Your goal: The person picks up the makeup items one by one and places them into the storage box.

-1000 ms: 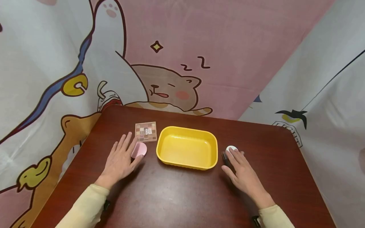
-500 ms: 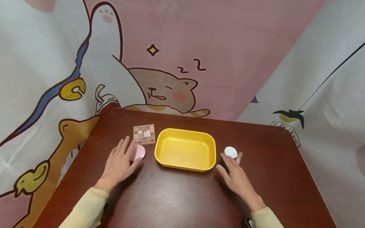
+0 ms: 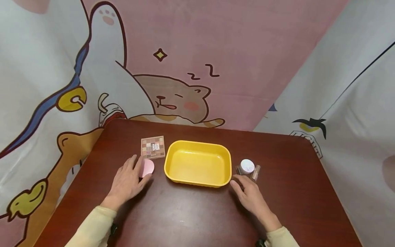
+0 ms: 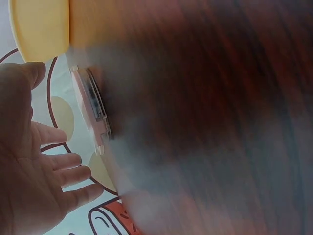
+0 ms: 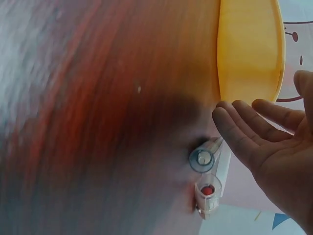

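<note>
I see my left hand (image 3: 126,181) lying flat on the brown table (image 3: 191,212), fingers straight, holding nothing. Its fingertips touch the pink round case (image 3: 147,167), which lies just left of the yellow tub (image 3: 197,164). My right hand (image 3: 251,197) is flat and loose too, with nothing in it. Its fingertips are just beside the small things on the right of the tub: a jar with a white lid (image 3: 247,166) and little clear bottles (image 3: 255,173). From the right wrist view I see two bottle ends (image 5: 205,174), and I cannot tell if there are more.

The tub sits in the middle, well away from every table edge. There is open table between my two hands and in front of the tub. The far edge and the right edge have bare room too.

The table top is dark, shiny wood. A cloth with a sleeping cartoon cat (image 3: 177,99) hangs all around.

I count one tub, one pink case, one flat box of colour squares (image 3: 152,147) behind the pink case, one jar, and two hands.
</note>
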A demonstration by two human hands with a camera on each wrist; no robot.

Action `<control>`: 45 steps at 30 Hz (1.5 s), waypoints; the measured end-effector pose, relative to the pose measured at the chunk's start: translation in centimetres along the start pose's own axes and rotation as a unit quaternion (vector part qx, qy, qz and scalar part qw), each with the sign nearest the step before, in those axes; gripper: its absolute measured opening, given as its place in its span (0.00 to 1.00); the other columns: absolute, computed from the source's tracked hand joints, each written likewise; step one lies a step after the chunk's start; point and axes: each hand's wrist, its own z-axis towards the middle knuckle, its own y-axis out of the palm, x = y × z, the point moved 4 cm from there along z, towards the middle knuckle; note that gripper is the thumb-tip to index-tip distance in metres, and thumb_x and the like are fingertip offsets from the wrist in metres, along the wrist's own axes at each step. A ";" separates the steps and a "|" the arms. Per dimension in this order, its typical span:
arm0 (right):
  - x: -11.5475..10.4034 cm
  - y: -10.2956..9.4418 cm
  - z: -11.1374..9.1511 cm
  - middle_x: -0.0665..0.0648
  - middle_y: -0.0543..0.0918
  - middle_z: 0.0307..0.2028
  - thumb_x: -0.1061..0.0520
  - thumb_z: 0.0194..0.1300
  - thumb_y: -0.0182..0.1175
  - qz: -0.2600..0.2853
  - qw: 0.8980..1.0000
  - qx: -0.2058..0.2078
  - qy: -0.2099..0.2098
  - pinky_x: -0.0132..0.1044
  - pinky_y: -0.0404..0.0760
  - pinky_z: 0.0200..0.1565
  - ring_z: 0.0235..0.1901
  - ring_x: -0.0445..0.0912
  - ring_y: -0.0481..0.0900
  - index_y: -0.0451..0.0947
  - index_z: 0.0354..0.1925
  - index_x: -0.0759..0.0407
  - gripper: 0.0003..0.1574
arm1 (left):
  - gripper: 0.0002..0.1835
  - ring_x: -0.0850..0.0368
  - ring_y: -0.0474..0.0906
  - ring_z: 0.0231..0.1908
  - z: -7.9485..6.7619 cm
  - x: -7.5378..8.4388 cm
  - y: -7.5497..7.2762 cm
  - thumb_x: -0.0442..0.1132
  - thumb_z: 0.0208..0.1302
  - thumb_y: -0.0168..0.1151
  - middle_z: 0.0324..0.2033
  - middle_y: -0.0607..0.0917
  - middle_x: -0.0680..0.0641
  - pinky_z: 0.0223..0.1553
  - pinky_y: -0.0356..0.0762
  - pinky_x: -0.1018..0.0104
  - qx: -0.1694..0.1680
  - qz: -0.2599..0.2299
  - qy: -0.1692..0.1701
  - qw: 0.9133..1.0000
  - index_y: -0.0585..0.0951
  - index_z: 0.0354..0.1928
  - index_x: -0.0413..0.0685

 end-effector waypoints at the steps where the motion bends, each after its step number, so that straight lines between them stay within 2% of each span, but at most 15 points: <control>1: -0.1 0.1 0.0 0.57 0.87 0.46 0.60 0.70 0.66 0.003 1.000 0.001 0.002 0.51 0.83 0.47 0.47 0.52 0.85 0.84 0.50 0.63 0.12 | 0.46 0.28 0.63 0.69 0.0 0.0 0.0 0.59 0.66 0.65 0.72 0.64 0.27 0.65 0.65 0.30 0.000 0.000 -0.001 1.000 0.63 0.76 0.38; 7: -0.2 0.7 0.4 0.53 0.87 0.40 0.59 0.71 0.65 0.012 1.000 -0.003 0.024 0.49 0.82 0.45 0.41 0.47 0.84 0.85 0.45 0.59 0.07 | 0.46 0.28 0.66 0.66 0.1 0.0 0.1 0.59 0.65 0.67 0.69 0.66 0.26 0.65 0.66 0.31 -0.015 -0.007 -0.017 1.000 0.65 0.74 0.35; 13: -0.1 1.1 0.6 0.47 0.83 0.31 0.58 0.71 0.66 0.023 0.998 -0.010 0.054 0.40 0.79 0.37 0.31 0.40 0.77 0.83 0.39 0.56 0.03 | 0.46 0.29 0.69 0.62 0.6 0.2 0.2 0.59 0.63 0.68 0.66 0.69 0.27 0.63 0.69 0.32 -0.026 -0.012 -0.030 0.999 0.66 0.73 0.34; 19: -0.2 1.5 0.7 0.44 0.80 0.24 0.58 0.72 0.65 0.053 0.996 -0.010 0.074 0.34 0.75 0.31 0.24 0.35 0.74 0.81 0.34 0.53 0.06 | 0.46 0.30 0.72 0.58 0.8 0.2 0.3 0.58 0.62 0.70 0.63 0.71 0.27 0.60 0.73 0.34 -0.027 -0.002 -0.033 0.999 0.67 0.71 0.33; 27: -0.4 1.8 0.7 0.50 0.85 0.20 0.58 0.73 0.64 0.082 0.991 0.016 0.106 0.32 0.76 0.27 0.21 0.38 0.82 0.80 0.31 0.55 0.10 | 0.44 0.32 0.74 0.53 1.3 0.3 0.5 0.58 0.63 0.69 0.57 0.75 0.27 0.56 0.76 0.37 -0.023 0.009 -0.029 0.999 0.69 0.68 0.29; 31: -0.4 2.1 0.7 0.52 0.83 0.18 0.58 0.73 0.63 0.101 0.987 0.024 0.125 0.32 0.77 0.26 0.19 0.41 0.83 0.80 0.29 0.57 0.12 | 0.43 0.34 0.74 0.50 1.6 0.2 0.7 0.58 0.63 0.69 0.54 0.75 0.28 0.53 0.76 0.39 -0.020 0.015 -0.030 0.999 0.70 0.66 0.28; 34: -0.4 2.4 0.7 0.55 0.83 0.19 0.59 0.74 0.62 0.140 0.977 0.015 0.161 0.32 0.78 0.25 0.18 0.44 0.82 0.79 0.28 0.59 0.14 | 0.43 0.35 0.74 0.48 1.8 0.1 0.9 0.58 0.62 0.69 0.52 0.76 0.29 0.50 0.77 0.40 -0.018 0.015 -0.030 0.999 0.71 0.64 0.27; 39: -0.5 2.7 0.7 0.59 0.83 0.21 0.60 0.75 0.60 0.210 0.950 0.004 0.232 0.35 0.81 0.23 0.18 0.45 0.81 0.78 0.28 0.64 0.16 | 0.42 0.37 0.74 0.44 2.1 0.3 1.0 0.57 0.61 0.71 0.46 0.76 0.30 0.47 0.78 0.42 -0.020 0.015 -0.035 0.999 0.74 0.60 0.24; 45: -0.5 2.9 0.7 0.59 0.82 0.21 0.60 0.75 0.60 0.247 0.930 0.004 0.272 0.37 0.82 0.22 0.17 0.43 0.80 0.77 0.28 0.68 0.17 | 0.39 0.38 0.74 0.42 2.4 0.5 1.0 0.56 0.60 0.73 0.43 0.76 0.32 0.45 0.79 0.44 -0.019 0.021 -0.036 0.999 0.76 0.55 0.24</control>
